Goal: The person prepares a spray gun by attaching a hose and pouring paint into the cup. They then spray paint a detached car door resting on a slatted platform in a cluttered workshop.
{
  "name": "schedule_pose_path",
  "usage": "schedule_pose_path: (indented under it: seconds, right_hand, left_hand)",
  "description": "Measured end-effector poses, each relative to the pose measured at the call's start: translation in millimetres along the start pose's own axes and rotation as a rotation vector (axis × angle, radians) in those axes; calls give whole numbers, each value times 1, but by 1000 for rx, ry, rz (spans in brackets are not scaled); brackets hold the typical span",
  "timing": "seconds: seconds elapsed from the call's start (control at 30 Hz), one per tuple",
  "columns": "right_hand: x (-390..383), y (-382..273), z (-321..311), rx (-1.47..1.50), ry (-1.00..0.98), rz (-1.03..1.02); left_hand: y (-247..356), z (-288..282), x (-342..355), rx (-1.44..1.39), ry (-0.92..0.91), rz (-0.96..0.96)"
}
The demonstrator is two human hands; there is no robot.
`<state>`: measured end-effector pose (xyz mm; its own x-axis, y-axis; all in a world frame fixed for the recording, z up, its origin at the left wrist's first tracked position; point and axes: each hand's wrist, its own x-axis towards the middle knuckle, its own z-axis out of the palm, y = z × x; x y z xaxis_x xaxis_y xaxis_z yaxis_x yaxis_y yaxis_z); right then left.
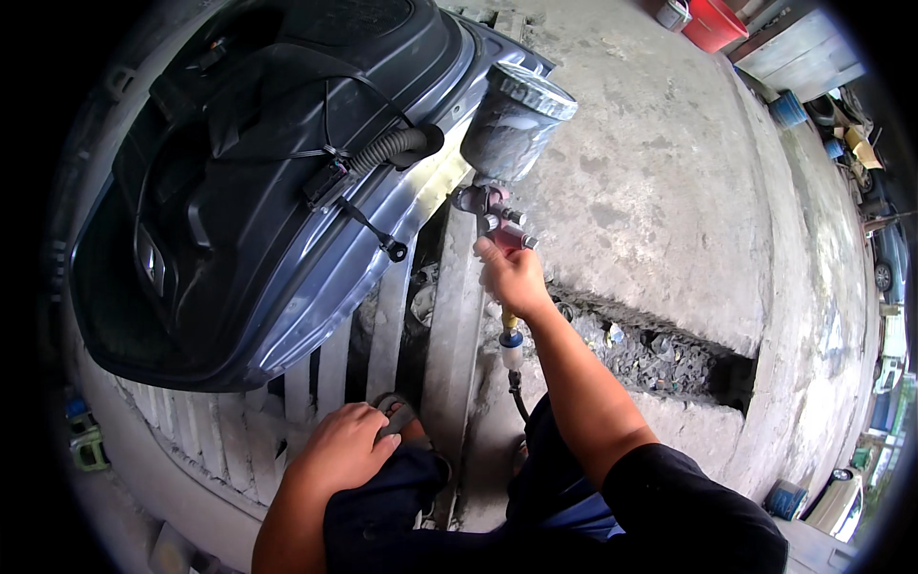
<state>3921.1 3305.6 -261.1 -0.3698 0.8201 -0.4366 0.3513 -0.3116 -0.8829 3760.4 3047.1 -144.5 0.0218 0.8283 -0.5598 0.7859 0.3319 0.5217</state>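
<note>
My right hand (516, 279) is closed around the handle of a spray gun (499, 215) with a reddish body and metal knobs. On top of the gun stands a grey, paint-smeared cup (516, 124), tilted slightly, with a lid on it. Below the grip, a hose fitting (513, 346) runs down to a dark hose. Left of the gun lies a car door (258, 191), its black inner trim facing up and its bare metal edge partly sprayed pale. A ribbed cable sleeve and a door strap stick out from that edge. My left hand (346, 442) rests on my knee, fingers loosely spread, holding nothing.
Under the door run grey slats (387, 320) over a pit. Beside my right forearm a rubble-filled trench (660, 362) cuts into the concrete floor (650, 182). Further off stand a red tub (714, 26), a paint can (673, 14) and blue buckets (787, 110). Parked cars line the right edge.
</note>
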Motion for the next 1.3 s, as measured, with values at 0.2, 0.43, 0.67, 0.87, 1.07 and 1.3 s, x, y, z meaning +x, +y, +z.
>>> schedule_pose_path:
  seconds: [0.2,0.43,0.67,0.87,1.07,1.3]
  right_hand:
    - [8,5,-5,43,51,-23]
    - [-2,-1,1,70,-87,19]
    - [1,2,1,-21,-101,-4]
    - [11,-8,-17,-3,15,-43]
    - [32,8,-43,64,28,-65]
    - [20,-8,-47,-52,-131,-48]
  left_hand:
    - [-4,2,1,-23,44,44]
    - [-2,-1,5,-19,30,35]
    - [2,-4,7,-6,18,32]
    - [-5,0,5,2,2,25]
    - [-1,-1,9,-11,17,48]
    - [4,-5,12,2,-37,20]
